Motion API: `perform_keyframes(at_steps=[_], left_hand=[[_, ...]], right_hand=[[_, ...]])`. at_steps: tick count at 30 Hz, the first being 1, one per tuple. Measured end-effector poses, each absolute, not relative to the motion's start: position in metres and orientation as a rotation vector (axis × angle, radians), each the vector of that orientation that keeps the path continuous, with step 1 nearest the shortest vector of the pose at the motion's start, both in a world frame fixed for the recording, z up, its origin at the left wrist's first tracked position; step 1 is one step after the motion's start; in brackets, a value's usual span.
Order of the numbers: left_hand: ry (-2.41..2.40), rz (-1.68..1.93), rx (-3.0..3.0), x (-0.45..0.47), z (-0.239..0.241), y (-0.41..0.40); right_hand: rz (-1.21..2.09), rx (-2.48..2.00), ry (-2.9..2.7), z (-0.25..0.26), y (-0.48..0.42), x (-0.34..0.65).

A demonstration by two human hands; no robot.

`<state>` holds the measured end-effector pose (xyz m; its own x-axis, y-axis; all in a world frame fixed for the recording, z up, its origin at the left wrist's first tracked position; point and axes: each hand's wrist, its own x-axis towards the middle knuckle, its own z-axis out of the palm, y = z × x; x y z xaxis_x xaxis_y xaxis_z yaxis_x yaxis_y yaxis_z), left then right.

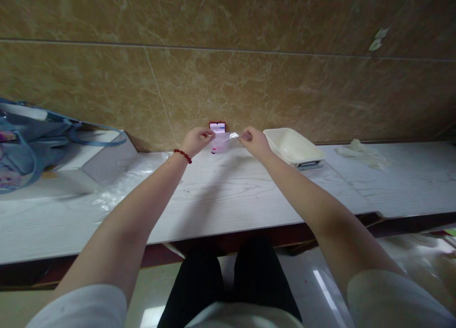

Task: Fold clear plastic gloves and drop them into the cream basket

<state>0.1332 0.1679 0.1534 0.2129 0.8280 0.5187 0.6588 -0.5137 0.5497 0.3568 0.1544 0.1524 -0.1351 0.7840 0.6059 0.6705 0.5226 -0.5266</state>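
Observation:
Both my arms reach forward over a white wood-grain table (221,200). My left hand (195,140), with a red bead bracelet (182,155) at the wrist, pinches the left edge of a small clear plastic bag (222,141). My right hand (254,142) pinches the bag's right edge. The bag hangs stretched between the two hands just above the table's far side, with something small and pink at its bottom. Behind it a phone in a red case (217,126) leans against the wall.
A cream tray sits on a kitchen scale (294,146) right of my right hand. A blue bag (24,143) rests on a grey box at the left. Crumpled clear gloves (359,150) lie far right. A brown marble wall backs the table.

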Motion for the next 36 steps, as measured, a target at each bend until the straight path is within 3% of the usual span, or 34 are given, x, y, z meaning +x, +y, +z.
perform_keyframes(at_steps=[4,15,24,29,36], left_hand=[[1.372,1.198,2.388,0.133,0.127,0.156],[1.249,0.736,2.539,0.123,0.019,0.115],[1.132,0.547,2.504,0.11,0.027,0.099],[1.327,0.464,2.444,0.126,0.049,0.112],[1.502,0.197,2.586,0.18,0.054,0.134]], right_hand=[[0.117,-1.19,-1.986,0.126,0.131,0.364],[0.241,-1.323,-2.392,0.028,0.07,0.373],[0.258,-1.469,-2.485,0.05,0.051,0.38],[0.153,-1.786,-2.184,0.067,0.096,0.386],[0.234,-1.845,-2.346,0.046,0.147,0.384]])
